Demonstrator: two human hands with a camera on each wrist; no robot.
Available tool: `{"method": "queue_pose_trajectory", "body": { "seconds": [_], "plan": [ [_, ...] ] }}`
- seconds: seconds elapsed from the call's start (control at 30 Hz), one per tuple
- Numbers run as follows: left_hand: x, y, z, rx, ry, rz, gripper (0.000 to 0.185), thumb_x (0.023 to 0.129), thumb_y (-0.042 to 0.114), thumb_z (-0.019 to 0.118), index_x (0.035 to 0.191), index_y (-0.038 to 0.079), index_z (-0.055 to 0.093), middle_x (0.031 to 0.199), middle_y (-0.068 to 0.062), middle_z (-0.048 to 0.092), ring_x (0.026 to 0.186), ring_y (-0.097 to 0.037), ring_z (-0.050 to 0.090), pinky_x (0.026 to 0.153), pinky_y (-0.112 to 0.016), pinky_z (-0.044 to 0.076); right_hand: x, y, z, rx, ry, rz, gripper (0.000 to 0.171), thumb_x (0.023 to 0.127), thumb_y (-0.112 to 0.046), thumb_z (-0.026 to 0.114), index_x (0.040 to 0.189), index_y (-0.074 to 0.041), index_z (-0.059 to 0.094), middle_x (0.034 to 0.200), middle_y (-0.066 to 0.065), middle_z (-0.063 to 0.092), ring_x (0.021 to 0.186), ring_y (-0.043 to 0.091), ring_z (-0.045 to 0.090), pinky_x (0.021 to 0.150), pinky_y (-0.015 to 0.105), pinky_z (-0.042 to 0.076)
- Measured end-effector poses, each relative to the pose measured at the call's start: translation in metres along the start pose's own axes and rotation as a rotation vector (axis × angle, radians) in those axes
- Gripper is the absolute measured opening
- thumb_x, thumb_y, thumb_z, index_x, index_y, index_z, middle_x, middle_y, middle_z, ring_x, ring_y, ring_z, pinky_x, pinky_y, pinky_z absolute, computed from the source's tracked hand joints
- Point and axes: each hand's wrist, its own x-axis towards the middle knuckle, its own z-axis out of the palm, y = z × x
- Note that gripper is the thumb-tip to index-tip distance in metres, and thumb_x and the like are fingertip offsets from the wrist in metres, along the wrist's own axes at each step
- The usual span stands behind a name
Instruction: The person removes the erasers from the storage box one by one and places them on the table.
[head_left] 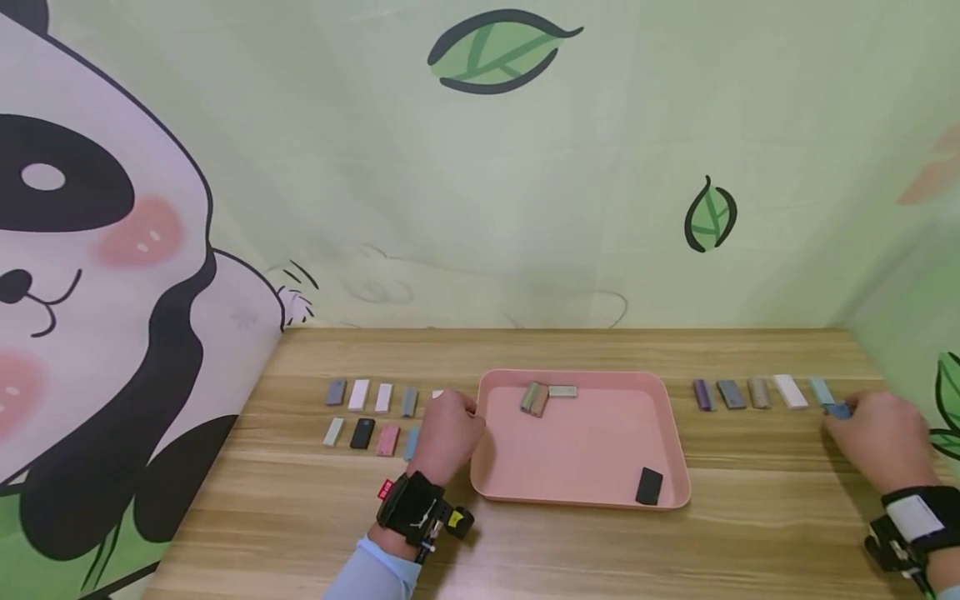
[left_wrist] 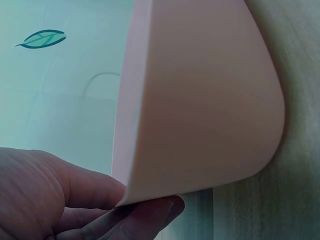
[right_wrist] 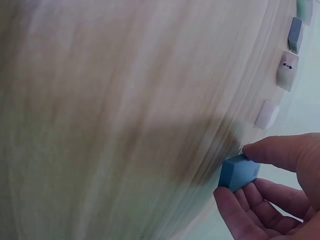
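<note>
Pink tray mid-worktop holds 3 blocks at its far edge, 1 black block at near right corner. Left hand pinches the tray's left rim, grip narrow. Right hand pinches a blue block by the right row, near the worktop edge. Bare wood in front.

Toward the left edge of the wooden table, two short rows of small blocks: a grey one at the back, a black one and a pink one in front. Toward the right edge, one row from a purple block to a white block. Behind, a green wall with a painted panda and a large leaf.
</note>
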Motion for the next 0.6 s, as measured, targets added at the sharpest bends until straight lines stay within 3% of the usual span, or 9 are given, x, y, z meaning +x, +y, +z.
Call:
{"method": "queue_pose_trajectory", "body": {
  "seconds": [0.1, 0.27, 0.6],
  "plan": [
    [0.0001, -0.0002, 0.0002, -0.001, 0.002, 0.000, 0.029, 0.080, 0.005, 0.056, 0.052, 0.012, 0.050, 0.045, 0.005, 0.036, 0.039, -0.010, 0.038, 0.035, -0.023, 0.026, 0.0000, 0.0000, -0.0003, 0.004, -0.009, -0.003, 0.028, 0.076, -0.012, 0.061, 0.085, 0.015, 0.063, 0.073, 0.026, 0.063, 0.056, 0.030, 0.056, 0.043, 0.032, 0.037],
    [0.0001, -0.0005, 0.0003, 0.004, 0.012, 0.013, 0.032, 0.078, 0.004, 0.054, 0.050, 0.013, 0.044, 0.045, 0.006, 0.032, 0.038, -0.009, 0.035, 0.035, -0.023, 0.024, -0.0024, -0.0009, -0.0014, -0.002, -0.019, -0.013, 0.022, 0.077, -0.011, 0.059, 0.075, 0.010, 0.064, 0.061, 0.015, 0.059, 0.054, 0.025, 0.051, 0.044, 0.027, 0.031],
    [-0.0008, 0.0002, -0.0005, 0.002, 0.013, 0.014, 0.033, 0.077, 0.003, 0.053, 0.049, 0.014, 0.040, 0.046, 0.006, 0.028, 0.038, -0.009, 0.031, 0.035, -0.022, 0.021, -0.0034, -0.0004, 0.0000, -0.027, -0.051, -0.002, 0.024, 0.078, -0.014, 0.057, 0.073, 0.008, 0.064, 0.058, 0.010, 0.055, 0.053, 0.024, 0.048, 0.043, 0.028, 0.032]
  ]
}}
